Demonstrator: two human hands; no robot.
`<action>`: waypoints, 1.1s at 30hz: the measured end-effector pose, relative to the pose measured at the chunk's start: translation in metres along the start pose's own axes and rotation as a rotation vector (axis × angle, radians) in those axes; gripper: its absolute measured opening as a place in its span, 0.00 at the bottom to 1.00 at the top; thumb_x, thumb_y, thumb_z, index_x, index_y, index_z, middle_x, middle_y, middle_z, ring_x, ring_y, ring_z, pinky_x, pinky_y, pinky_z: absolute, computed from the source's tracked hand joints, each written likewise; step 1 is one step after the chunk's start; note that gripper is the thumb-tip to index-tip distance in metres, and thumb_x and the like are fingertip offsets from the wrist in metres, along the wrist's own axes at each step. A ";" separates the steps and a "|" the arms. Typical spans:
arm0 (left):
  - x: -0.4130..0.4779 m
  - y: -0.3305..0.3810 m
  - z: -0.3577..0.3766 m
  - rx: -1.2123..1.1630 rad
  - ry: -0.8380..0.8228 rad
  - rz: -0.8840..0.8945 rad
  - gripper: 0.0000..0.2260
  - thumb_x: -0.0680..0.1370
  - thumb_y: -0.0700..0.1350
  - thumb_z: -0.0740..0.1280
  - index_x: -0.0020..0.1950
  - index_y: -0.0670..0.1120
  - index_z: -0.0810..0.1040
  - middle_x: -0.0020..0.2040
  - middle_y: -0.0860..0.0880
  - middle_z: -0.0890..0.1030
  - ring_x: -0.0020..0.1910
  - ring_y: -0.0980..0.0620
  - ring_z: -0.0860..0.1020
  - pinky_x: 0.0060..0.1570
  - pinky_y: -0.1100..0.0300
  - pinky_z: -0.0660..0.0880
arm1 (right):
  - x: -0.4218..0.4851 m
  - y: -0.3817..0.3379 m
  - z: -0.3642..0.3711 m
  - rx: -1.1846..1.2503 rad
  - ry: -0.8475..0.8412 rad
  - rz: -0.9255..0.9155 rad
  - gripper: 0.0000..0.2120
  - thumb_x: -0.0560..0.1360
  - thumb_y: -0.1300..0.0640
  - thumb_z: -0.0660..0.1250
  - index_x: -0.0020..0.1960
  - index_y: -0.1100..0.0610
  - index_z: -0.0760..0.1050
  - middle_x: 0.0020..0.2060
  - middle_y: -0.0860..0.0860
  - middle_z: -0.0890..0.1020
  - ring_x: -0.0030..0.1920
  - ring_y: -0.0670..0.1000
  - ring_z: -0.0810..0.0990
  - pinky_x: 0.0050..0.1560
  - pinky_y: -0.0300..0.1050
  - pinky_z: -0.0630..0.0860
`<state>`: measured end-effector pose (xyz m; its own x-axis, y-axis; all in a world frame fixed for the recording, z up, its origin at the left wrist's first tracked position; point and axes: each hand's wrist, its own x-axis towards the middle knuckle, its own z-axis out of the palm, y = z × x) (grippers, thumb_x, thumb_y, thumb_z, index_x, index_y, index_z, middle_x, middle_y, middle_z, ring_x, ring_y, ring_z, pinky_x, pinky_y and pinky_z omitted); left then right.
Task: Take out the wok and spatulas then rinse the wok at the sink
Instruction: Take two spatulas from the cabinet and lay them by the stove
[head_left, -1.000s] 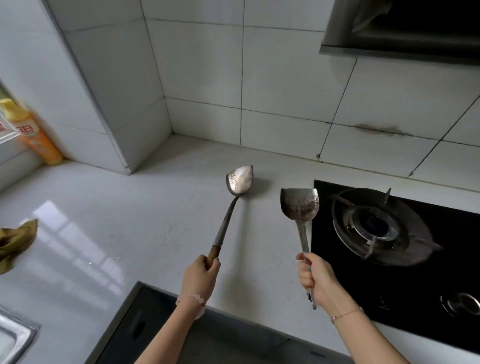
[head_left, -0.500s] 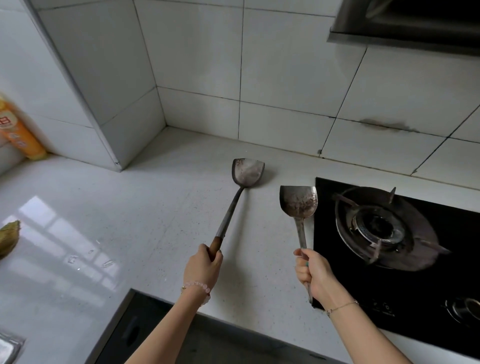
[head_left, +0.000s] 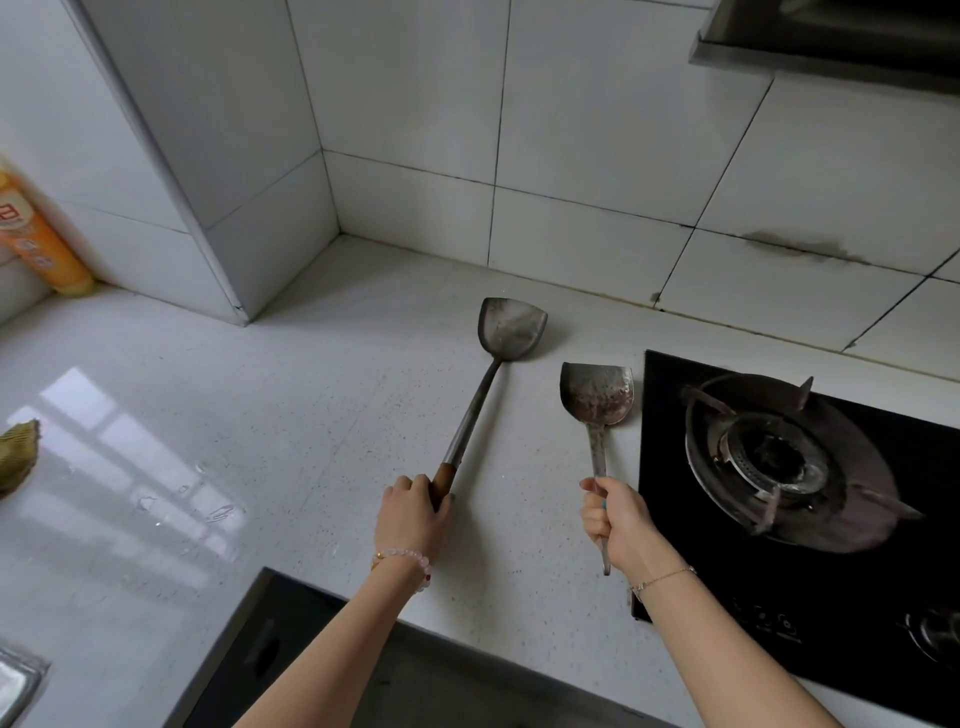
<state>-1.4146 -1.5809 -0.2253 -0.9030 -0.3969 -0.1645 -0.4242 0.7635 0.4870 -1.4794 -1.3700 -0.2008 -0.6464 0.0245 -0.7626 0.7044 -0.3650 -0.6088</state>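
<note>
Two utensils are being handled at once, one to each hand, and the laying of them on the table (head_left: 208, 395) is judged to be the step in hand. At the far left a corner of the sink (head_left: 15, 680) is being shown, with a yellow cloth (head_left: 18, 452) and an orange bottle (head_left: 39, 234) beyond it; that side is best being left free for rinsing. Next, the left hand (head_left: 413, 512) is being held curled round the wooden grip of the long spatula (head_left: 511, 327), whose blade is lying low at the table, touching it or just above it, which cannot be told. The blade is best being let down first and the grip after, so that nothing is being dropped. To the right, the right hand (head_left: 621, 522) is being held clamped round the metal handle of the short spatula (head_left: 597, 395), whose blade is being held just beside the edge of the hob (head_left: 831, 597). It is best being laid flat on the table, alongside the long one but apart from it, and clear of the burner (head_left: 769, 457). The wok is not being shown in this view.
</note>
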 end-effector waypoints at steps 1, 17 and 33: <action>0.001 -0.001 0.001 -0.007 -0.011 -0.005 0.13 0.78 0.51 0.61 0.53 0.42 0.74 0.51 0.44 0.76 0.50 0.47 0.72 0.46 0.59 0.67 | 0.001 0.000 0.002 -0.002 0.000 -0.001 0.14 0.80 0.62 0.50 0.37 0.60 0.67 0.15 0.45 0.60 0.13 0.41 0.54 0.14 0.30 0.49; -0.008 -0.003 0.004 -0.053 -0.019 0.021 0.11 0.76 0.47 0.63 0.55 0.42 0.72 0.51 0.44 0.76 0.48 0.48 0.73 0.45 0.59 0.69 | -0.001 0.009 0.004 -0.363 -0.067 -0.072 0.12 0.80 0.64 0.52 0.51 0.64 0.75 0.34 0.55 0.73 0.31 0.51 0.73 0.32 0.41 0.73; -0.038 -0.014 -0.007 -0.133 -0.019 0.030 0.15 0.77 0.41 0.62 0.64 0.43 0.72 0.59 0.43 0.74 0.54 0.46 0.74 0.53 0.55 0.73 | 0.010 0.036 -0.020 -0.533 0.118 -0.268 0.04 0.72 0.64 0.71 0.43 0.63 0.76 0.32 0.55 0.79 0.29 0.49 0.76 0.32 0.38 0.77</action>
<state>-1.3737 -1.5802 -0.2200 -0.9170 -0.3637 -0.1639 -0.3852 0.7003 0.6011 -1.4547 -1.3646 -0.2343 -0.8062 0.1649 -0.5683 0.5912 0.1835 -0.7854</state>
